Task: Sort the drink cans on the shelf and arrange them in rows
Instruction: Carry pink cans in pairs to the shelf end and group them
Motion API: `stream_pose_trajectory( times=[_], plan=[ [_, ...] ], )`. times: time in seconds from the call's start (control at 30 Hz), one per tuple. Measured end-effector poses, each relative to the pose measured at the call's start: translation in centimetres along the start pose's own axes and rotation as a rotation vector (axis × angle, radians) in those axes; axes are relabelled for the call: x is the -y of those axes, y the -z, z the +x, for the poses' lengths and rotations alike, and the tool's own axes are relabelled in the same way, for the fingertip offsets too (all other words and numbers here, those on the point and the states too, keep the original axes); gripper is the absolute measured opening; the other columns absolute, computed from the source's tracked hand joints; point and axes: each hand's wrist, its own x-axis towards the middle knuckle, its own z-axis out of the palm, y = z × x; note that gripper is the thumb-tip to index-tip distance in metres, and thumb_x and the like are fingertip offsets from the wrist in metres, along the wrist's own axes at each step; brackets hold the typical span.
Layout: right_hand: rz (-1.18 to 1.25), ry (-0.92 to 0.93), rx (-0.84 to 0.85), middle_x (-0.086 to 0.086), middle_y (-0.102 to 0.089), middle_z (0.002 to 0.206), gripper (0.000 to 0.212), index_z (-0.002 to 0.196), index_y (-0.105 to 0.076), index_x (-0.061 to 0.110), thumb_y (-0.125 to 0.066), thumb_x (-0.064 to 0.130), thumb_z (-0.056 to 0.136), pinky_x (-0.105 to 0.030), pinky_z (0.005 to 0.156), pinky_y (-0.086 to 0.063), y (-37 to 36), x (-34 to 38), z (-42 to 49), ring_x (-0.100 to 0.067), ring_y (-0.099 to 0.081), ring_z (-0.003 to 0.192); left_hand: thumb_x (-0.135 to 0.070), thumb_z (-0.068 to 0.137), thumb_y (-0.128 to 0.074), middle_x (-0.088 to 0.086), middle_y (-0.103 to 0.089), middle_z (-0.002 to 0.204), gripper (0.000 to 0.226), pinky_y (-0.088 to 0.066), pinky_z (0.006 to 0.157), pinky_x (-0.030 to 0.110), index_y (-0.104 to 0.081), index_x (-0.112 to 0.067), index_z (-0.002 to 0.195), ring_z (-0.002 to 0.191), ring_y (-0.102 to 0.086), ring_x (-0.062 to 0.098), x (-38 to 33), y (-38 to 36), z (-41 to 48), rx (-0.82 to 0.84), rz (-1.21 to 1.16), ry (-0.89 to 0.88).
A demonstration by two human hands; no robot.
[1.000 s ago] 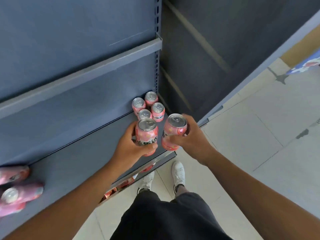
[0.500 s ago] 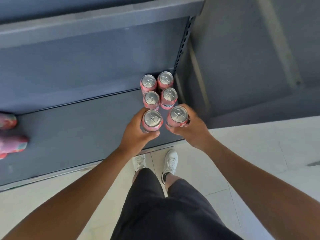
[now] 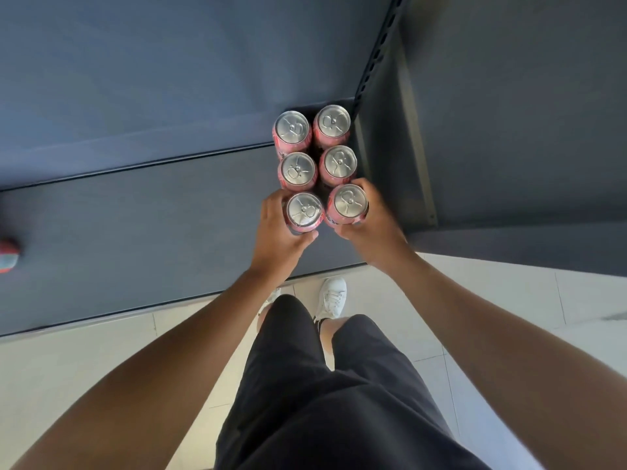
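A shop aisle is suggested. A dark grey metal shelf (image 3: 135, 232) is carried by a slotted upright (image 3: 376, 50), as used in retail racking. Identical pink drink cans (image 3: 298, 168) are stood on it in pairs, and a pale tiled floor (image 3: 84, 361) is seen below.

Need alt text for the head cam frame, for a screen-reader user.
Seen from above, a person's left hand grips the left front can and the right hand grips the right front can. Both are upright, directly in front of four back cans on a grey shelf, making a two-wide, three-deep block. Black shorts and white shoes show below.
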Motion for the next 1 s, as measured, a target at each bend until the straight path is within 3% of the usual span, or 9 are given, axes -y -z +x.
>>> stream_pose_trajectory(
  times=[0.1,0.3,0.37,0.5,0.63,0.8,0.87,1.0],
  plan=[
    [-0.024,-0.015,-0.01,0.017,-0.065,0.109,0.061,0.125,-0.047,0.035,-0.079,0.015,0.076,-0.042,0.091,-0.055,-0.4,-0.1,0.1,-0.007,-0.063,0.103,-0.017,0.066,-0.089,-0.001,-0.055,0.123,0.074,-0.051,0.094,0.026,-0.05,-0.015,0.129,0.111,-0.058,0.014,0.5,-0.4,0.2,0.01,0.017,0.001],
    [-0.082,-0.007,-0.008,0.01,-0.062,0.12,0.069,0.136,-0.041,0.029,-0.077,0.015,0.078,-0.044,0.094,-0.053,-0.3,-0.2,-0.1,-0.013,-0.061,0.109,-0.025,0.067,-0.088,0.0,-0.058,0.125,0.079,-0.053,0.096,0.036,-0.043,-0.022,0.132,0.112,-0.061,0.014,0.7,-0.1,0.1,0.064,0.0,0.029],
    [-0.133,0.004,-0.018,0.01,-0.062,0.123,0.073,0.14,-0.037,0.03,-0.075,0.019,0.079,-0.043,0.093,-0.054,-0.2,0.3,-0.6,-0.014,-0.061,0.11,-0.027,0.069,-0.088,-0.001,-0.057,0.127,0.08,-0.052,0.097,0.032,-0.042,-0.023,0.134,0.113,-0.059,0.012,0.1,0.3,-0.1,0.082,0.007,0.027],
    [-0.254,0.11,-0.047,0.012,-0.055,0.135,0.074,0.141,-0.035,0.034,-0.075,0.029,0.079,-0.047,0.09,-0.056,0.2,2.0,-2.2,-0.015,-0.058,0.118,-0.031,0.076,-0.084,-0.002,-0.05,0.136,0.075,-0.038,0.089,0.007,-0.042,-0.023,0.138,0.119,-0.051,0.009,-1.9,2.2,-1.3,0.097,0.12,-0.026],
    [-0.439,0.293,-0.018,0.011,-0.043,0.147,0.06,0.135,-0.042,0.026,-0.071,0.026,0.083,-0.047,0.093,-0.054,1.2,4.2,-4.9,-0.019,-0.052,0.126,-0.037,0.082,-0.077,0.0,-0.051,0.137,0.066,-0.042,0.089,0.03,-0.044,-0.02,0.136,0.119,-0.054,0.019,-4.2,4.8,-3.7,0.076,0.32,-0.172],
    [-0.703,0.458,0.076,0.001,-0.046,0.147,0.05,0.133,-0.051,0.018,-0.068,0.028,0.087,-0.042,0.105,-0.044,2.4,7.4,-7.9,-0.023,-0.044,0.134,-0.045,0.088,-0.067,0.005,-0.054,0.135,0.054,-0.046,0.099,0.052,-0.042,-0.023,0.131,0.118,-0.057,0.031,-5.8,8.0,-7.7,0.006,0.595,-0.287],
    [-0.83,0.534,0.087,0.001,-0.048,0.145,0.047,0.132,-0.052,0.018,-0.064,0.032,0.089,-0.044,0.109,-0.041,2.4,8.4,-9.0,-0.025,-0.042,0.136,-0.05,0.09,-0.06,0.007,-0.054,0.136,0.053,-0.044,0.102,0.056,-0.043,-0.022,0.132,0.119,-0.056,0.033,-6.3,9.4,-9.5,-0.034,0.69,-0.29],
    [-0.97,0.623,0.085,-0.001,-0.055,0.138,0.044,0.129,-0.056,0.019,-0.061,0.035,0.088,-0.045,0.103,-0.044,1.5,10.7,-11.0,-0.027,-0.047,0.129,-0.051,0.092,-0.054,0.007,-0.052,0.138,0.053,-0.04,0.105,0.058,-0.042,-0.021,0.134,0.124,-0.052,0.035,-6.8,12.3,-13.0,-0.103,0.803,-0.257]
  ],
)
